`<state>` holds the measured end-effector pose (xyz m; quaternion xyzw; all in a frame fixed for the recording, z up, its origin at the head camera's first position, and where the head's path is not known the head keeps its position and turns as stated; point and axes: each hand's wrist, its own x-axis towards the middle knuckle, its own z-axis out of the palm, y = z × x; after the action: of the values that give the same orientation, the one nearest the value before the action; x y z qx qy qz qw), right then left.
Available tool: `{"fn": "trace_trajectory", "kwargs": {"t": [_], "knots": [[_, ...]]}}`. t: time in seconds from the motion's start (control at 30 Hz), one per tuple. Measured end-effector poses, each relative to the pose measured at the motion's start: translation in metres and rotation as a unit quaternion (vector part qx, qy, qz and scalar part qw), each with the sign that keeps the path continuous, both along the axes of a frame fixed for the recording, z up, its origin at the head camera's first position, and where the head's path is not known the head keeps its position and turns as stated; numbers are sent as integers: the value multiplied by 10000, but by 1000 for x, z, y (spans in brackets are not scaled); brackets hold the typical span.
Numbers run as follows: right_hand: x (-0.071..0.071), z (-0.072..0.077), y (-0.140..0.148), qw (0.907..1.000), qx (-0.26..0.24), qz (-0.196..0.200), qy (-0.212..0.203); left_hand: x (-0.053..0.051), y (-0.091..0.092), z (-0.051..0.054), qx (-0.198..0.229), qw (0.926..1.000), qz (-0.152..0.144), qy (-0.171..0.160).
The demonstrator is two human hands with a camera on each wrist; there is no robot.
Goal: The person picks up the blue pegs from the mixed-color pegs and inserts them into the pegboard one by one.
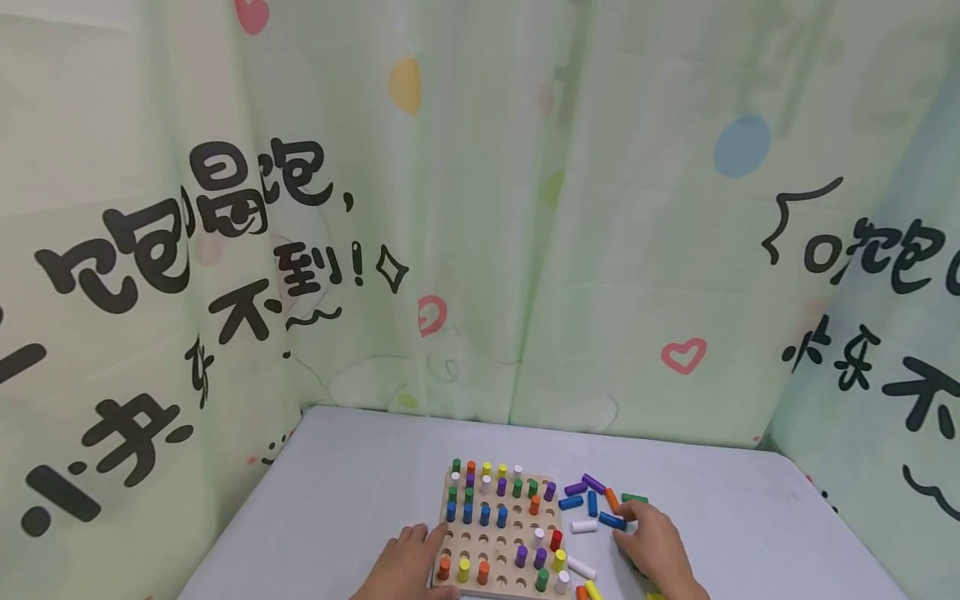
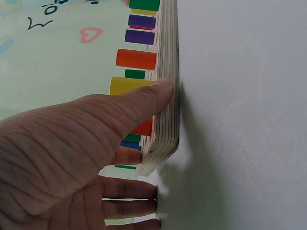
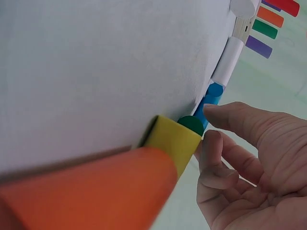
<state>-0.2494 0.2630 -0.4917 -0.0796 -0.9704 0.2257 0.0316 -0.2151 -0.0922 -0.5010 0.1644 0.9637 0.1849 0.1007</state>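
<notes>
A wooden pegboard point(image 1: 517, 525) lies on the table, part filled with coloured pegs in blue, green, purple, yellow, orange, red and white. My left hand point(image 1: 408, 562) holds its near left corner. In the left wrist view the thumb point(image 2: 163, 88) presses the board's layered front edge point(image 2: 165, 120), with the index finger round the corner and the other fingers fairly straight. Right of the board, my right hand point(image 1: 656, 546) has thumb and index finger on either side of one end of a loose blue peg point(image 1: 612, 520), pinching it; the contact is partly hidden in the right wrist view.
Loose pegs lie right of the board: a white peg point(image 1: 583, 527), a purple peg point(image 1: 593, 482), a green peg point(image 1: 634, 498) and several others. Nearest the right wrist camera are an orange peg point(image 3: 96, 191) and a yellow peg point(image 3: 172, 143). Printed curtains point(image 1: 525, 250) surround the table point(image 1: 337, 483).
</notes>
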Motion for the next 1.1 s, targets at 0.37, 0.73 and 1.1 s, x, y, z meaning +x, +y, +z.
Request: {"fn": "trace_trajectory", "kwargs": {"t": [0.37,0.73,1.1], "knots": [[-2,-3,-1,9998,116,80,-154,0,0,-1,18,9999,-33,102],[-1,-3,-1,9998,102,92,-147,0,0,-2,1,9999,-84,91],[8,0,-3,9996,-280,12,67,-2,0,-2,-34,10000,-46,22]]}}
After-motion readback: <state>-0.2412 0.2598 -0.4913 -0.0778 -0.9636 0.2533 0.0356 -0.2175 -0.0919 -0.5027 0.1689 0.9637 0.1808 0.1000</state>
